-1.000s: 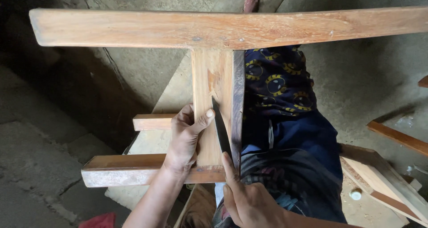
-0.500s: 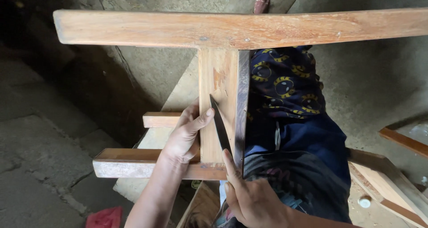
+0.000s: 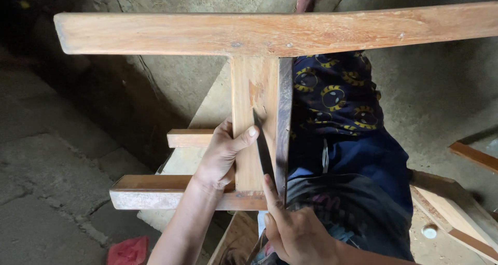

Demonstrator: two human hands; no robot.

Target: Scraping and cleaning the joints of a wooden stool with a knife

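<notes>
A wooden frame fills the head view: a long top rail [image 3: 290, 32], an upright post [image 3: 249, 120] and a lower rail [image 3: 166, 192]. My left hand [image 3: 220, 153] wraps the post from the left, thumb lying across its face. My right hand [image 3: 295, 231] sits below, holding a dark thin blade [image 3: 263, 145] with the forefinger stretched along it. The blade lies against the post's face near its right edge, tip pointing up. Pale scraped patches show on the post above the tip.
A short wooden stub [image 3: 189, 138] juts left behind the post. My legs in dark patterned cloth [image 3: 337, 104] lie to the right. More wooden parts [image 3: 456, 208] rest on the concrete floor at right, and a red scrap [image 3: 127, 250] lies at lower left.
The view has shifted, so the frame sits further right and slightly lower. The blade has slid a little up the post; both hands keep their hold.
</notes>
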